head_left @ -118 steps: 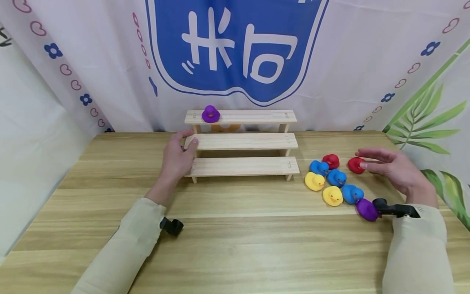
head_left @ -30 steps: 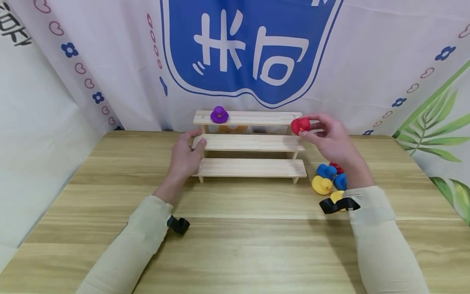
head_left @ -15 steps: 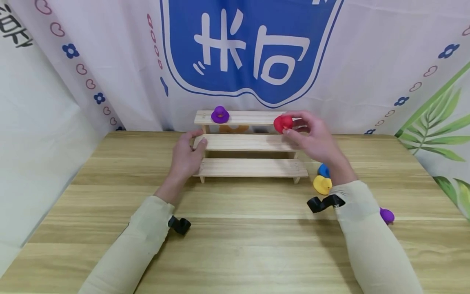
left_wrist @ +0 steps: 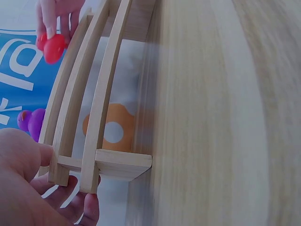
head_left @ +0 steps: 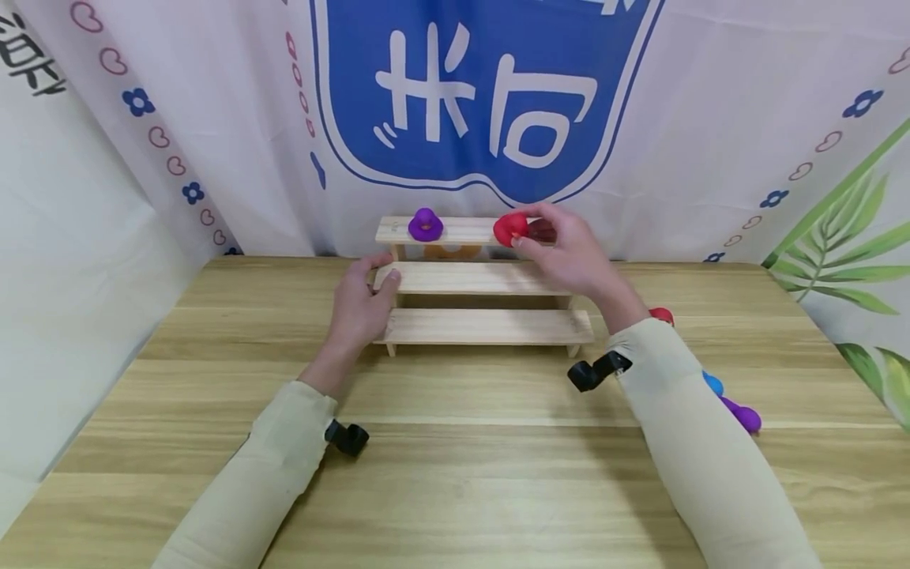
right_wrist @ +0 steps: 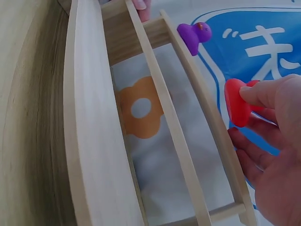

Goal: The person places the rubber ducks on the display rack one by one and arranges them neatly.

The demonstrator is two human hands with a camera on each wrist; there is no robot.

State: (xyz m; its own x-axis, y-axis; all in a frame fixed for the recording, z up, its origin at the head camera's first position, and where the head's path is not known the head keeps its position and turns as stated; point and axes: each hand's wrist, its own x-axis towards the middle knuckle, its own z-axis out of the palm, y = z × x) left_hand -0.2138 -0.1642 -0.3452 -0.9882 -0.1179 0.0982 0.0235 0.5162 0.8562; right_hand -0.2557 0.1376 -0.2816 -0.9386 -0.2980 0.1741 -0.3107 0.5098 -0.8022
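Note:
A three-tier wooden shelf rack (head_left: 483, 325) stands at the back of the table. My left hand (head_left: 361, 304) grips its left end, thumb on the middle board; in the left wrist view the fingers (left_wrist: 66, 193) curl beneath the boards. My right hand (head_left: 569, 254) pinches a red rubber duck (head_left: 509, 230) between thumb and fingers, at the top board, right of centre. In the right wrist view that duck (right_wrist: 236, 104) looks just off the board's edge. A purple rubber duck (head_left: 425, 227) sits on the top board's left part.
Right of the rack, my right forearm partly covers another red duck (head_left: 661, 315), a blue duck (head_left: 713, 383) and a second purple duck (head_left: 744, 416) on the table. A printed cloth backdrop (head_left: 242, 142) hangs close behind the rack. Small black cameras (head_left: 347, 438) are worn at both wrists.
My right hand has picked up the red duck from the table, carried it to the rack, then moved left along the top board. My left hand keeps its grip on the rack.

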